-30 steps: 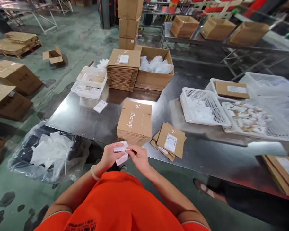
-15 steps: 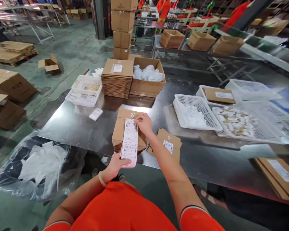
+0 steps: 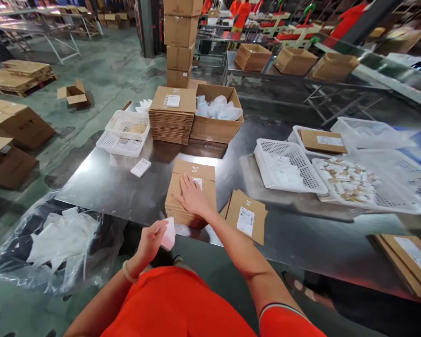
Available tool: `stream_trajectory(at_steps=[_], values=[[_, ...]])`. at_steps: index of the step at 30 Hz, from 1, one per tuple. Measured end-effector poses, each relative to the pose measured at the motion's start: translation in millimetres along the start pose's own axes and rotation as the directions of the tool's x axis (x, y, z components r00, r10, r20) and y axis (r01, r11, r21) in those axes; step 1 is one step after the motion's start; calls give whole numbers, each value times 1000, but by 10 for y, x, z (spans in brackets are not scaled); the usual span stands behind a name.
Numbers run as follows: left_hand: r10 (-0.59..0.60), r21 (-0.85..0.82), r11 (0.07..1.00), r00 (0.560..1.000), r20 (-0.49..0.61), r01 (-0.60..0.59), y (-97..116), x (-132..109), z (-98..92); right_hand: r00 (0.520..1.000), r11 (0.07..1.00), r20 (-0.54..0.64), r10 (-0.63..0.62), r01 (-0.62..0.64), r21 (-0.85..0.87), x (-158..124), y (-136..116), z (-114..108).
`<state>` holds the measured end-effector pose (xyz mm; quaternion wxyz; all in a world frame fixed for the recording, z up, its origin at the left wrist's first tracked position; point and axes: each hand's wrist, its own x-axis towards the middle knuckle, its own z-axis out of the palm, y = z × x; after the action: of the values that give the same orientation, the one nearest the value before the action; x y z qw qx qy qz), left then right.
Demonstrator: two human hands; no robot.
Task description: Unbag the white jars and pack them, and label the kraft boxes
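My right hand (image 3: 193, 196) lies flat, fingers stretched, on the top sheet of a stack of flat cardboard boxes (image 3: 173, 189). Under and beside its fingers shows a white printed label (image 3: 198, 183) on the cardboard, partly covered by the hand. My left hand (image 3: 150, 241), a pale band at its wrist, pinches a pinkish-white strip of labels (image 3: 168, 234) at the table's front edge, left of the stack. To the right of the stack lie a few flat boxes (image 3: 256, 224), the top one bearing a printed label (image 3: 245, 221).
A taller stack of flat cardboard (image 3: 171, 119) stands at the back beside an open carton (image 3: 214, 128) of clear bags. White baskets (image 3: 291, 166) sit at the right, another (image 3: 121, 145) at the left. A plastic-lined bin (image 3: 56, 243) of white paper stands at the left front.
The label strip has moved from over the stack down and left with my left hand. My right hand has let go of the strip's top and flattened onto the label on the cardboard.
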<state>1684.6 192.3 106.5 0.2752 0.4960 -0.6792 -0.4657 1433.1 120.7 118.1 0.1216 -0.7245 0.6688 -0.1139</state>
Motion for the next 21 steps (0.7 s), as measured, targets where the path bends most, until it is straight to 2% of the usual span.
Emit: stream_trajectory(at_steps=[2,3,5,7,9,12,14,18,21], values=[[-25,80,996,999,-22,27,215,195,-10,991,991,-34,132,-132,2,46,220,-71],[-47,123,991,999,-20,49,299,282,-6,971,974,-79,225,-225,15,44,368,-127],[-72,194,978,997,-2,71,406,406,6,903,918,-170,396,-389,74,-32,674,-237],[-66,231,971,998,17,60,446,453,15,851,874,-201,486,-464,147,-188,914,-300],[-49,246,968,998,29,41,449,452,12,827,842,-175,534,-501,201,-361,1035,-300],[-55,285,958,998,41,41,445,439,-2,799,796,-118,589,-549,254,-537,1024,-240],[-76,317,947,996,49,56,449,447,-4,797,782,-96,596,-550,292,-579,958,-206],[-77,327,943,996,47,58,462,465,44,783,758,-90,616,-558,338,-559,835,-181],[-73,326,944,995,67,47,479,443,108,740,696,-88,667,-577,427,-535,815,-184]])
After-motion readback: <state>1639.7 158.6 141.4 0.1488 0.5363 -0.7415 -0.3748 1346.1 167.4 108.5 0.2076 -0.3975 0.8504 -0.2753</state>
